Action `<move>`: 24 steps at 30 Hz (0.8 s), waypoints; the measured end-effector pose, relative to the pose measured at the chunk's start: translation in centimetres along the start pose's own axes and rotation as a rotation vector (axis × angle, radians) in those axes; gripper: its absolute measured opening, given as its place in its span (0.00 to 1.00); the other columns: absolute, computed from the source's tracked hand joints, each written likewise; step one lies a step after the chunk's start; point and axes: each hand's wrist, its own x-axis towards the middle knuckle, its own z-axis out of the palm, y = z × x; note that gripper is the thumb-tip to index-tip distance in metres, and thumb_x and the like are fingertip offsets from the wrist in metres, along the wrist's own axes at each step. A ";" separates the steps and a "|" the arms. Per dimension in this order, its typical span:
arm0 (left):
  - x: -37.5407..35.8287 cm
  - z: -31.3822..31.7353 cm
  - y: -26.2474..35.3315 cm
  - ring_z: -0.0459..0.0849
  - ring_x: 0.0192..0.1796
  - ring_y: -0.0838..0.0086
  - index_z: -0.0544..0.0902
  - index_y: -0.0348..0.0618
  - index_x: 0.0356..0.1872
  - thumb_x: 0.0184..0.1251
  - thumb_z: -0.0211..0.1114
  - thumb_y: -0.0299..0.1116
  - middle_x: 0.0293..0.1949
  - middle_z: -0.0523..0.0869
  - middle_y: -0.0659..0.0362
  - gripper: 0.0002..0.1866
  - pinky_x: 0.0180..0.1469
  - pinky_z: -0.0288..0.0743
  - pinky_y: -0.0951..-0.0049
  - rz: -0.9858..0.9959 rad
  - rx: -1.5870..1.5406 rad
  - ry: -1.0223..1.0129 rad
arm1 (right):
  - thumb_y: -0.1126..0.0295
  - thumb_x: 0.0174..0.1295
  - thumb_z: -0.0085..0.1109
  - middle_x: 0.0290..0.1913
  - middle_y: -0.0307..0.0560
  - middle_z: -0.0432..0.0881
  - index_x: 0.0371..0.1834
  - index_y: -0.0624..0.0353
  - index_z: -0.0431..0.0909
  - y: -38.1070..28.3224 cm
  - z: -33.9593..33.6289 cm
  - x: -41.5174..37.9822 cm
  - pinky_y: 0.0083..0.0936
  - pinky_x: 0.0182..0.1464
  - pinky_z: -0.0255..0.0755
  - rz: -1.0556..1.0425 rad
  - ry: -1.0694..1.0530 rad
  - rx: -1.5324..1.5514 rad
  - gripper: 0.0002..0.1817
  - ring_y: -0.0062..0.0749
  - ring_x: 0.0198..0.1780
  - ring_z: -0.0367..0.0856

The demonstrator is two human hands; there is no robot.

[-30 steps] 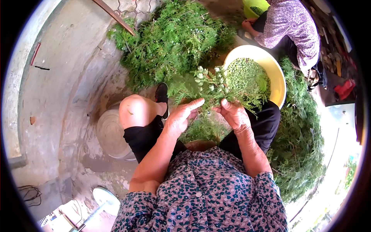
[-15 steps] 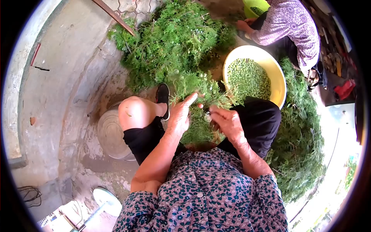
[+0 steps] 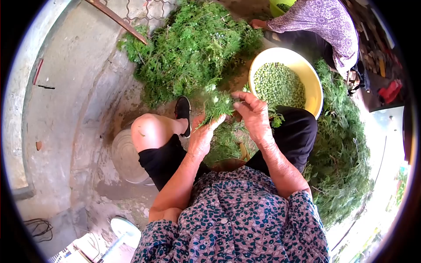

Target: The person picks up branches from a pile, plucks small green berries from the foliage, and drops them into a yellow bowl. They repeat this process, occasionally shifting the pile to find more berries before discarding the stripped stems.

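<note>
My left hand (image 3: 203,136) is closed around a feathery green conifer sprig (image 3: 217,104) with pale round fruits among its leaves. My right hand (image 3: 255,117) is at the sprig's right edge, thumb and forefinger brought together; what lies between them is too small to tell. A bit of greenery (image 3: 276,119) shows beside my right wrist, over my dark-trousered knee. Just beyond that knee stands a yellow basin (image 3: 312,90) holding many small round green fruits (image 3: 279,85). More cut greenery (image 3: 226,141) lies below my hands, between my legs.
A large heap of green branches (image 3: 188,48) is ahead, another (image 3: 340,175) to the right. Opposite sits a person in a patterned purple top (image 3: 322,26), by a lime-green container (image 3: 276,9). A round metal lid or pot (image 3: 127,155) stands left, near the concrete wall (image 3: 66,109).
My right hand has risen to the sprig's upper right side. The sprig now stands more upright in my left hand. The other person's arm has reached out to the left, towards the branch heap.
</note>
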 end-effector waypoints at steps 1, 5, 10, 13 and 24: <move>0.1 0.0 0.0 0.76 0.43 0.81 0.84 0.43 0.39 0.57 0.66 0.39 0.41 0.83 0.62 0.13 0.50 0.66 0.76 -0.007 -0.093 -0.030 | 0.81 0.58 0.53 0.29 0.39 0.77 0.43 0.64 0.77 0.0 0.1 -0.1 0.14 0.28 0.69 -0.008 0.010 0.000 0.10 0.17 0.25 0.74; 0.1 -0.4 -0.2 0.76 0.42 0.82 0.82 0.43 0.44 0.60 0.63 0.37 0.38 0.84 0.63 0.13 0.50 0.65 0.78 0.048 0.004 -0.100 | 0.82 0.57 0.54 0.38 0.42 0.74 0.44 0.66 0.76 0.1 -0.2 -0.1 0.17 0.33 0.71 -0.126 -0.040 0.035 0.11 0.20 0.31 0.75; -0.4 -0.9 -0.6 0.76 0.34 0.81 0.78 0.40 0.43 0.59 0.61 0.34 0.31 0.81 0.64 0.13 0.45 0.65 0.80 0.120 0.034 -0.109 | 0.80 0.56 0.58 0.37 0.42 0.74 0.45 0.63 0.77 0.2 -0.4 -0.3 0.17 0.35 0.70 -0.217 -0.131 -0.153 0.13 0.21 0.33 0.74; -0.7 0.1 1.1 0.74 0.28 0.80 0.78 0.39 0.38 0.60 0.61 0.33 0.28 0.79 0.63 0.09 0.38 0.66 0.79 -0.027 -0.128 -0.048 | 0.76 0.52 0.64 0.35 0.41 0.73 0.47 0.61 0.77 0.1 -0.4 -0.5 0.18 0.41 0.71 -0.164 -0.174 -0.142 0.17 0.23 0.39 0.74; -0.8 0.8 0.7 0.69 0.22 0.82 0.80 0.42 0.30 0.55 0.66 0.32 0.22 0.76 0.66 0.06 0.27 0.59 0.80 -0.095 -0.203 0.020 | 0.73 0.50 0.66 0.34 0.46 0.79 0.45 0.62 0.77 2.0 -0.4 -1.8 0.22 0.40 0.72 -0.231 -0.069 -0.131 0.17 0.30 0.35 0.77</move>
